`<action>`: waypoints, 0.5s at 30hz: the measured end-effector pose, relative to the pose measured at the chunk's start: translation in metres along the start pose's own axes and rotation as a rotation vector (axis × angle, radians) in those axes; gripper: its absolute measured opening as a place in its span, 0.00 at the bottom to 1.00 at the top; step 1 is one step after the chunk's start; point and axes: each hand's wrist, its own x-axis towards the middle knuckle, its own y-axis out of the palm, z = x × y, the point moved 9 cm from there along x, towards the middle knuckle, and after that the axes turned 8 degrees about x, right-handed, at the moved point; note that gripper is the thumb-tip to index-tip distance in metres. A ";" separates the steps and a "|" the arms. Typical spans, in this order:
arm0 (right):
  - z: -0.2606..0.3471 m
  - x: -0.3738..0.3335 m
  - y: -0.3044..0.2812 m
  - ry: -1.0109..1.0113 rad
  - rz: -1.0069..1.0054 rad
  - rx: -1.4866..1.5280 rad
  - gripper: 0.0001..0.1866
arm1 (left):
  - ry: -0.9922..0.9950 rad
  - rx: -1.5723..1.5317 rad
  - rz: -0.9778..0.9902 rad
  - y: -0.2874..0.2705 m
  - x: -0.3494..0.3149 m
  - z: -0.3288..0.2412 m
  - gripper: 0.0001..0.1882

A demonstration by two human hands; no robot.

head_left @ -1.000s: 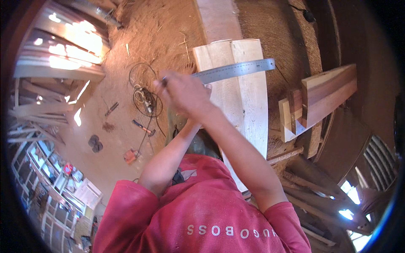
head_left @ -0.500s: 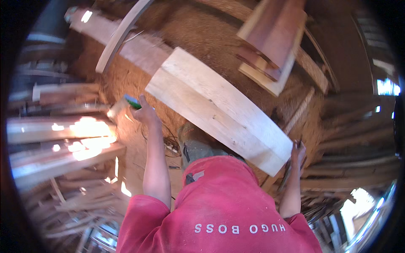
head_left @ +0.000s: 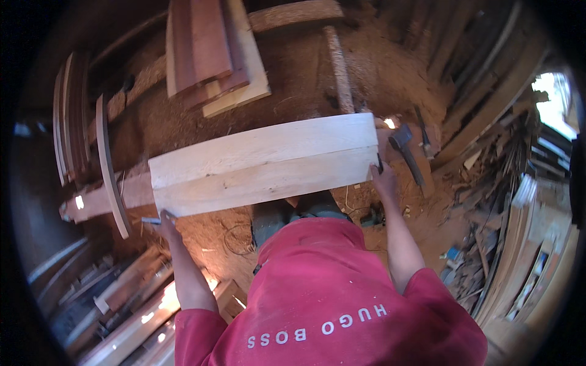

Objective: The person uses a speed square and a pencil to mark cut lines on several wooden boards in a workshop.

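A pale wide wooden board, with a lengthwise line along its middle, lies across in front of me over a reddish plank. My left hand is at its near left corner, fingers closed on a small object with a pale narrow end; its kind is hard to make out. At the right end my right hand touches the board's near corner. A thin dark pencil-like stick stands up from its closed fingers.
Right of the board lie a dark-headed hammer-like tool and another handled tool. Boards are stacked beyond. A curved wooden strip crosses the plank at left. Scrap wood is heaped at right; sawdust covers the ground.
The view has swung round, so the board now lies nearly level across it. My left hand has come from beside the board to its left corner. My right hand stays at the right end.
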 end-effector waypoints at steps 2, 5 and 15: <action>-0.037 0.000 -0.006 0.024 -0.087 0.006 0.21 | -0.050 -0.038 -0.004 0.007 -0.015 0.001 0.36; -0.028 -0.019 -0.007 0.023 -0.106 0.090 0.21 | -0.001 -0.072 -0.200 -0.059 0.001 0.015 0.31; 0.059 -0.015 -0.111 0.067 -0.020 0.514 0.26 | 0.292 -0.422 -0.067 -0.081 0.002 -0.135 0.18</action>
